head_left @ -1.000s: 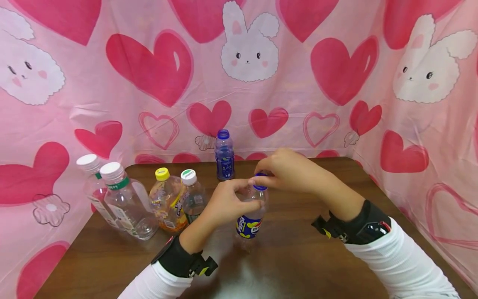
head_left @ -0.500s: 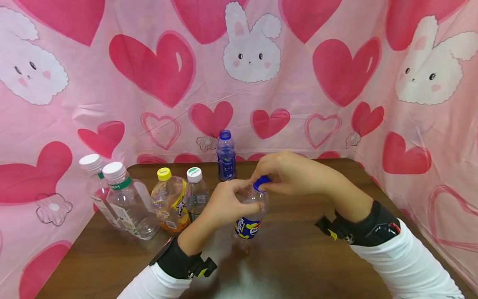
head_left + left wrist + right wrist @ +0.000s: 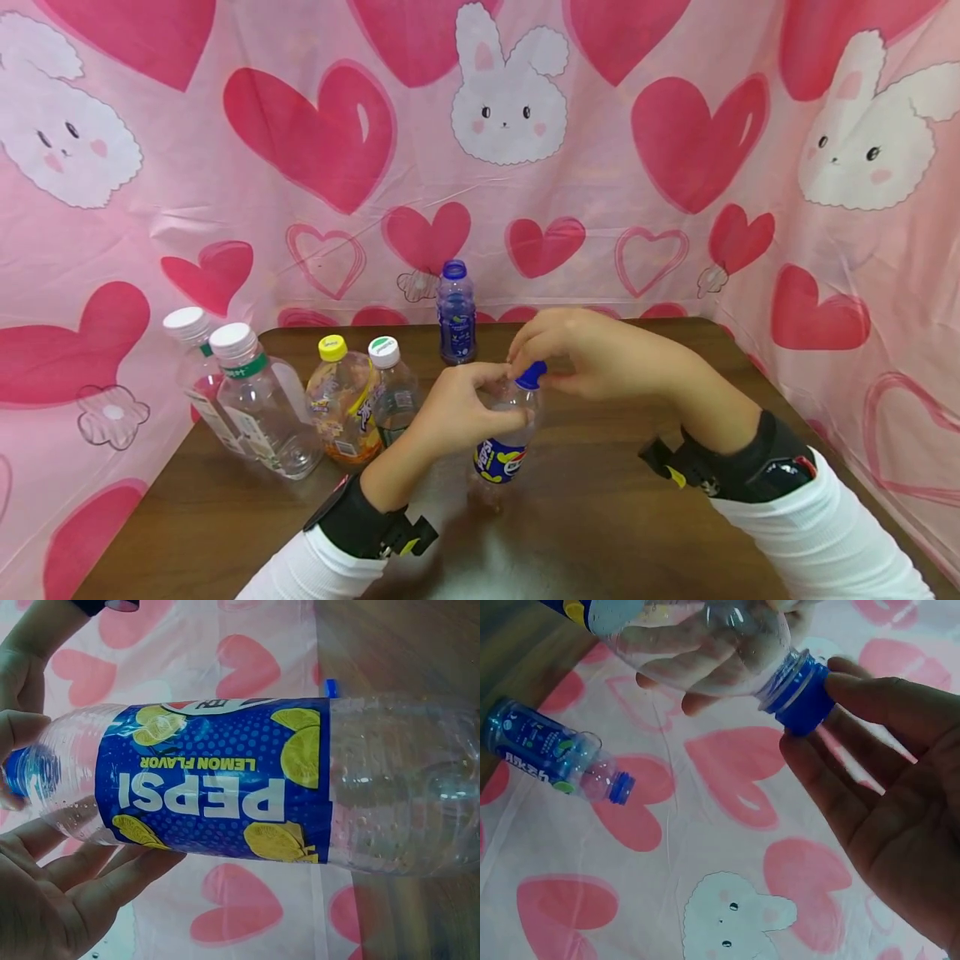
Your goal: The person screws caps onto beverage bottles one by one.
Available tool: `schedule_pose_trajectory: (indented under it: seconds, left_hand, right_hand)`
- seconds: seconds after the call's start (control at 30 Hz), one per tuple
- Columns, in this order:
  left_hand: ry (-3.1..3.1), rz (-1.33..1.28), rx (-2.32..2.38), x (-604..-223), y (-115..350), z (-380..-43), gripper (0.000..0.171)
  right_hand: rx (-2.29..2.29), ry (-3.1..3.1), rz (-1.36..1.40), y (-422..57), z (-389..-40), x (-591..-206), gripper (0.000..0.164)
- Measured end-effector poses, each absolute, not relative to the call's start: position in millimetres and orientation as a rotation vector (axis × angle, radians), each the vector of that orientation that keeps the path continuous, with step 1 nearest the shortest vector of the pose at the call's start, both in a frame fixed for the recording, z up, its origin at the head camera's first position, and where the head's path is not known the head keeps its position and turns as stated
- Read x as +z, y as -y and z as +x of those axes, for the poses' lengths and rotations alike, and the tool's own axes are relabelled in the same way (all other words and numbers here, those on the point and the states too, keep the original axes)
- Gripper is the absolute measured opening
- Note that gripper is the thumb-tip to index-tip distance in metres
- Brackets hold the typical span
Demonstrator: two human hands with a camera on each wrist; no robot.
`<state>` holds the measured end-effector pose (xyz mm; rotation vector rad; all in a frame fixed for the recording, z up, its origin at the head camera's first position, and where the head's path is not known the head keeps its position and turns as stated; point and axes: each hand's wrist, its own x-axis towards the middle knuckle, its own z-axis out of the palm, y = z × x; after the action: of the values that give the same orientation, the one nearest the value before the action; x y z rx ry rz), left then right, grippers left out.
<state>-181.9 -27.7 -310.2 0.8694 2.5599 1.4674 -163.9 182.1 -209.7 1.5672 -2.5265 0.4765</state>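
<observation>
A clear Pepsi bottle [image 3: 501, 460] with a blue lemon-flavor label stands upright on the brown table. My left hand [image 3: 459, 410] holds it round the upper part, thumb on the near side and fingers behind. Its blue cap [image 3: 802, 697] sits at the bottle's mouth, with a clear ring of the neck showing below it in the right wrist view. My right hand [image 3: 573, 352] comes from the right and pinches this cap between thumb and fingers. In the left wrist view the bottle [image 3: 210, 780] lies sideways across the picture, and it looks drained apart from droplets.
Left of the hands stand two large clear bottles [image 3: 258, 408] with white caps, a yellow-capped bottle [image 3: 341, 404] and a white-capped bottle [image 3: 393, 392]. Behind is a blue-tinted bottle [image 3: 456, 321]. A small blue object [image 3: 331, 688] shows beyond the Pepsi bottle. Pink heart-print cloth [image 3: 570, 192] surrounds the table.
My right hand has shifted slightly right and downward, its fingers changing place round the cap, which shows more now. My left hand keeps its hold and the bottle stays put.
</observation>
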Motion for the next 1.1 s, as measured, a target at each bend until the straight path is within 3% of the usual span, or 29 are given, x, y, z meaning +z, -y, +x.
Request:
schedule_pose_trajectory:
  seconds: [0.17,0.4,0.57,0.8,1.1]
  left_hand:
    - [-2.559,0.900,1.464,-308.6,25.8,-181.3,0.049]
    - [-2.564,0.891,1.453,-309.3,25.6,-181.2,0.050]
    - [-2.557,0.932,1.470,-310.4,25.2,-182.0,0.048]
    - [-2.551,0.922,1.471,-313.0,24.2,-181.8,0.049]
    - [-2.573,0.866,1.465,-312.3,24.9,-182.5,0.057]
  right_hand:
    - [0.415,2.569,1.416,-177.5,-163.5,-214.1,0.015]
    - [0.446,2.567,1.440,-183.0,-162.0,-213.6,0.030]
    - [0.448,2.557,1.414,-182.1,-163.6,-216.5,0.019]
    - [0.480,2.604,1.421,-185.5,-161.8,-216.5,0.028]
    - [0.373,2.579,1.402,-183.6,-163.6,-225.0,0.023]
